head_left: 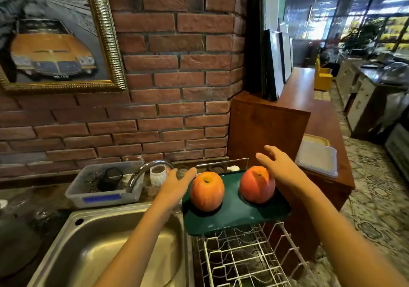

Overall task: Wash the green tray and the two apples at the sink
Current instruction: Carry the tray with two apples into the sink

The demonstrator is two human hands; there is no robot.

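While both arms reach forward over the counter, the steel sink [106,238] serves as the marker for everything else. Behind its far left corner sits a clear plastic tub [101,189] with a blue label, holding a dark mesh strainer and other small bits too blurred to name. Curving over the tub's right end is the tap [141,171], and just behind the tap stands a small white jar [157,173].

Right of the tap, above the sink's far right corner, the left hand [177,181] stretches out with straight, relaxed fingers, holding nothing, its tips just beside the left apple [207,191]. That apple and the right apple [256,185] stand upright, apart from each other, on the green tray [234,217], which rests on the far end of the white wire rack [247,258] to the right of the sink. The right hand [276,165] hangs open just behind the right apple, fingers spread, gripping nothing; whether it touches the fruit I cannot tell.

Further right of the sink, a wooden cabinet [265,129] stands close behind the tray, with a lidded plastic box [317,158] on its lower ledge.
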